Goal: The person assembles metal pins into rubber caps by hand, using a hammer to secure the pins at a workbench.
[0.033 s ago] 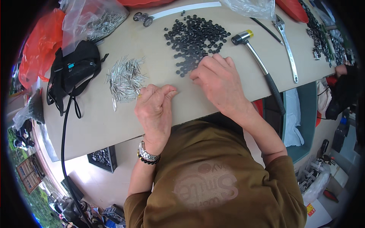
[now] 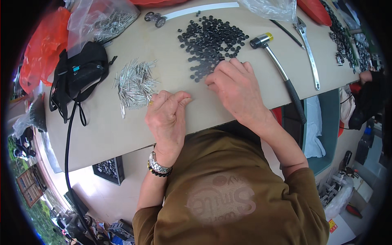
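Note:
My left hand [image 2: 166, 111] rests near the table's front edge with its fingers curled and the thumb pressed to the forefinger. Whatever may be pinched there is too small to make out. Just to its left lies a pile of thin silver metal pins [image 2: 136, 86]. My right hand [image 2: 236, 90] is bent downward with its fingertips together, beside the near end of a spread of small round black wheels or caps [image 2: 210, 38]. Its fingertips are turned away, so anything between them is hidden. The hands are apart from each other.
Right of the black pieces lies a mallet [image 2: 277, 67] with a yellow-tipped head, then an adjustable wrench [image 2: 309, 53]. A black pouch [image 2: 83, 69], a clear bag of pins [image 2: 116, 24] and a red bag [image 2: 45, 49] sit left. A small wheeled axle [image 2: 155, 19] lies behind.

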Demonstrator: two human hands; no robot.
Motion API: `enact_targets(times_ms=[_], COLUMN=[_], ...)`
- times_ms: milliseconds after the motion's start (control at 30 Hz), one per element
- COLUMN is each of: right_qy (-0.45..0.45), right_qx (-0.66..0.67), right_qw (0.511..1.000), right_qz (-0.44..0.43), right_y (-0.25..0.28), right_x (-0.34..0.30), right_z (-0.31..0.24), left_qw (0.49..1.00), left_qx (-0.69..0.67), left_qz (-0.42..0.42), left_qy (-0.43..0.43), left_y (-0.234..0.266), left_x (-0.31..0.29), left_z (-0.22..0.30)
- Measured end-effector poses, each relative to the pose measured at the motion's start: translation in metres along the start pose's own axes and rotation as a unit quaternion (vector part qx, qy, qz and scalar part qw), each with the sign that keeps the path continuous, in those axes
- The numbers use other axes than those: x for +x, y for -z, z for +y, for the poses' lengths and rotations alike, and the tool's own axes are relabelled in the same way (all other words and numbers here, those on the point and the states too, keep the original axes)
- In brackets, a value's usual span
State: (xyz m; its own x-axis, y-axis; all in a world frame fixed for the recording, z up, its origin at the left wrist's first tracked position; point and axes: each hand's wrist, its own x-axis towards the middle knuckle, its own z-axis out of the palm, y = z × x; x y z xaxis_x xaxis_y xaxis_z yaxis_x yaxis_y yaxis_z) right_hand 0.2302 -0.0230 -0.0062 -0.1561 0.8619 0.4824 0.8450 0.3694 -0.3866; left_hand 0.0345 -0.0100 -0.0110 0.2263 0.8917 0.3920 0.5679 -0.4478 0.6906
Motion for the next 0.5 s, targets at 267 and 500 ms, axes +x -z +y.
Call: enact_targets(times_ms=[267, 500], right_qy=[-0.007, -0.079], right_qx=[-0.049, 0.014], right_qw=[0.998, 0.995], right_qz=[-0.027, -0.052], right_y=[0.001, 0.006], right_x=[0.005, -0.001], right_z=[-0.01, -0.019], left_qw=[0.999, 0.998], left_qx=[-0.046, -0.06], left_qz=[0.016, 0.015], left_qy=[0.017, 0.021], left_y=[0.0, 0.0], left_x=[-0.005, -0.005], left_z=[0.0, -0.002])
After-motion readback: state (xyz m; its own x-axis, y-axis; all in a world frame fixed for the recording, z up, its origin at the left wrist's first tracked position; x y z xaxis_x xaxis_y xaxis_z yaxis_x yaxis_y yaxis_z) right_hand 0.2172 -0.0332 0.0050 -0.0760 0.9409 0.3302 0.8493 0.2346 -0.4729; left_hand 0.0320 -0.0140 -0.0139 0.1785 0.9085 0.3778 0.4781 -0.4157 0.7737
